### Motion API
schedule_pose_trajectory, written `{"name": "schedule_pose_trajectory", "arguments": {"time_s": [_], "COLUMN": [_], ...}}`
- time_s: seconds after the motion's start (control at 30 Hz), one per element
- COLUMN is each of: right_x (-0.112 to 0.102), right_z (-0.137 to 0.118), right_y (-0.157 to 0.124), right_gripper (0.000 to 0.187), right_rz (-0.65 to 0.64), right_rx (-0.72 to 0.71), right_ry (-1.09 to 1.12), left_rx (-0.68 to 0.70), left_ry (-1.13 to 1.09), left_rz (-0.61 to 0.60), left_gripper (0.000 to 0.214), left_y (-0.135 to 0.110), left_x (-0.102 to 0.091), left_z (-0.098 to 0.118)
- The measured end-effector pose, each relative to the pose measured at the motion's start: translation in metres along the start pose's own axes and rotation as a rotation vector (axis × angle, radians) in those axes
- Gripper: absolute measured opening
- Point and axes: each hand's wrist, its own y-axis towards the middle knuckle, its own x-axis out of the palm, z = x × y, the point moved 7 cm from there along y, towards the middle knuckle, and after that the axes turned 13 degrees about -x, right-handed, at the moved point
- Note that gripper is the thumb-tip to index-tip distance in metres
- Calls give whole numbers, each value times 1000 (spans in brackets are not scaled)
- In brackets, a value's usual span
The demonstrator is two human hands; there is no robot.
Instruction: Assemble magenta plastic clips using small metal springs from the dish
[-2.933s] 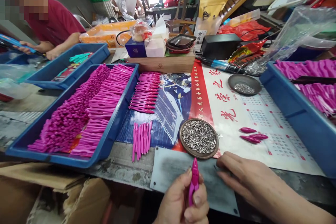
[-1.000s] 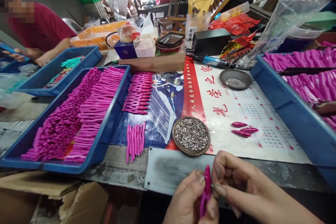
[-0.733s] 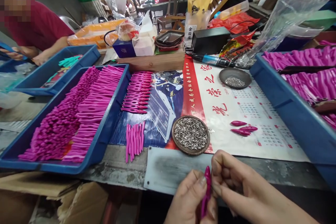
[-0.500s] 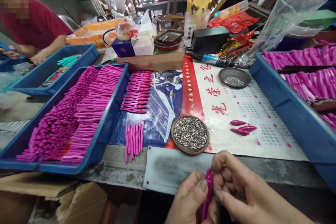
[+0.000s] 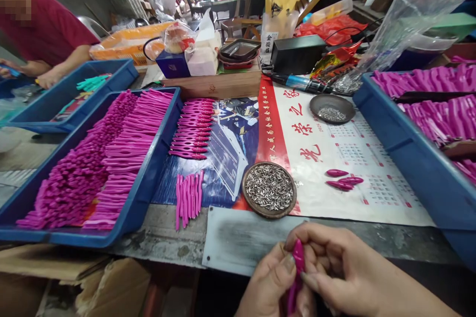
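Observation:
In front of me, my left hand (image 5: 273,282) is closed round a glossy magenta plastic piece (image 5: 298,257), held upright with its tapered tip up. Fingers of my right hand (image 5: 330,267) are curled against the tip and upper side of the same piece; its lower end is partly hidden by my hands. Just beyond lies a round dish (image 5: 270,189) full of small silver metal pins. Several loose glossy magenta pieces (image 5: 344,182) rest on the calendar poster to the right. Slim magenta sticks (image 5: 189,198) lie side by side to the left.
Blue trays of magenta parts flank the work area, the left tray (image 5: 148,178) and the right tray (image 5: 401,143). A row of magenta pieces with glossy ends (image 5: 191,129), a grey plate (image 5: 238,237) and a smaller pin dish (image 5: 332,109) are on the table. A co-worker (image 5: 48,39) sits far left.
My right fingers have moved left, over the tip of the magenta piece, and the right thumb now presses its side. My left hand keeps its hold.

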Motion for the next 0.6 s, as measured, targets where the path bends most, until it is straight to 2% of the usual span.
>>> {"name": "schedule_pose_trajectory", "arguments": {"time_s": [0.2,0.43,0.6], "right_x": [-2,-3,0], "right_z": [7,-5,2], "right_y": [1,-1,1], "right_gripper": [24,18,17], "right_rz": [-15,37,-11], "right_rx": [53,-84,-49], "right_ry": [57,-41,74], "left_rx": [-54,-30,-22], "left_ry": [-41,-72,-34], "left_rz": [4,71,37], "left_gripper": [22,26,35], "left_y": [0,2,2], "left_x": [3,-4,-1], "left_z": [0,-3,-3]}}
